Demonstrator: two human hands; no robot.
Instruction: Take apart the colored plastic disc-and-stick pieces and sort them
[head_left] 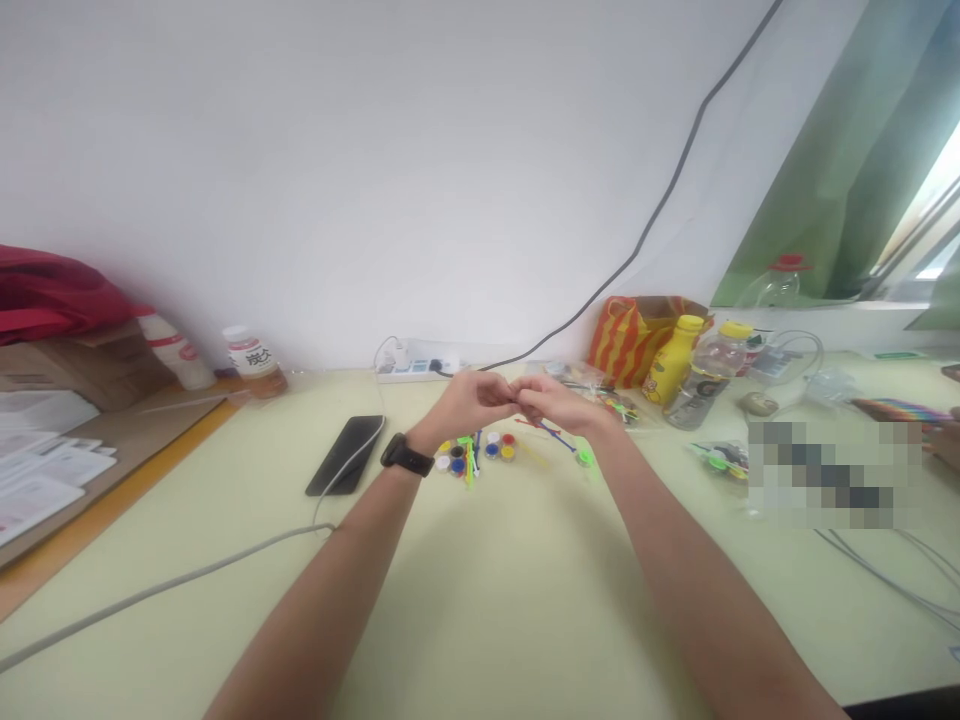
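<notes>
A phone (pixel 341 462) was noted left of the coloured caps (pixel 492 450); sticks (pixel 469 464) were laid beside them. Over the caps, left hand (pixel 472 402) and right hand (pixel 559 404) were raised, fingertips together; whether anything was pinched could not be told. A power strip (pixel 411 371) was seen behind the caps.

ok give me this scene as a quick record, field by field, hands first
left hand: curled, close against the right hand
held item: hidden or too small to tell
left wrist: black watch
near hands: small round coloured pieces, thin coloured sticks
left of hands: black phone lying flat
right of hands: striped bag, yellow bottle
against wall: white power strip
</notes>
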